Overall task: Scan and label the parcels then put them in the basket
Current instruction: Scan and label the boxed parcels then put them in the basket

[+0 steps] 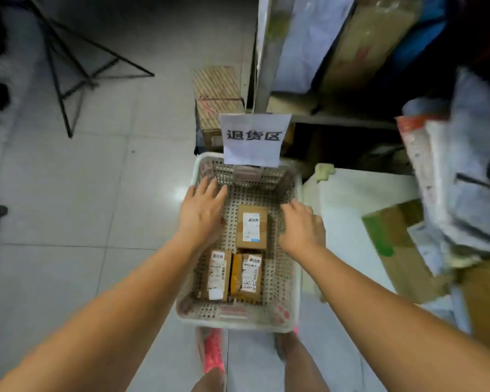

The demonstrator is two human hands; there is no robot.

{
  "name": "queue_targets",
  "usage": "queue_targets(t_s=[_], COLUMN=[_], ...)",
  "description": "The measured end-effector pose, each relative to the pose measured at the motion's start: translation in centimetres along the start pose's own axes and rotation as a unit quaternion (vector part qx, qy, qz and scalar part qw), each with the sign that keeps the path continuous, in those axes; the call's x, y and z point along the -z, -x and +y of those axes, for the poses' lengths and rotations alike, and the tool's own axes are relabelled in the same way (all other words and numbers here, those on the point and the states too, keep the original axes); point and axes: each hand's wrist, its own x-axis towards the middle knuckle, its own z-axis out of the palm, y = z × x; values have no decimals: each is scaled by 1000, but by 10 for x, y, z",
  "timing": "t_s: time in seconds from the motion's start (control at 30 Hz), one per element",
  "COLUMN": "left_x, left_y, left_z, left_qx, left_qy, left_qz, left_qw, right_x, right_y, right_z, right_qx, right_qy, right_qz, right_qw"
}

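White plastic basket (238, 321) stands on the floor right at the person's feet, so a careless step or a tug on one wall could tip it. That would slide the near-left parcel (217, 274) and near-right parcel (246, 274) out of their row. The left hand (203, 210) and right hand (301, 224) hover over it, fingers spread and empty. The far parcel (251, 227) lies between and below them, though the right fingertips may be touching the wall.

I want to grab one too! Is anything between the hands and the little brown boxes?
Nothing visible. The left hand and right hand hang over the open white plastic mesh basket, where three labelled brown cardboard parcels lie uncovered.
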Motion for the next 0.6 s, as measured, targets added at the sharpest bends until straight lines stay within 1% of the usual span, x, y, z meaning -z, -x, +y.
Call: queue_targets(t_s=[0.1,0.27,0.43,0.6], left_x=[82,191,256,286], left_y=[36,98,154,212], left_z=[15,66,146,258], left_qx=[-17,-54,-73,-92], left_qy=[-21,-49,-45,-30], left_qz=[41,88,141,180], left_qw=[999,993,986,979], right_x=[73,163,212,235], right_y=[64,167,262,349], right_z=[0,18,64,153], right_qx=[-6,3,25,26], right_qy=[-10,-39,-60,-66], right_qz=[48,69,149,196], right_qw=[999,997,987,978])
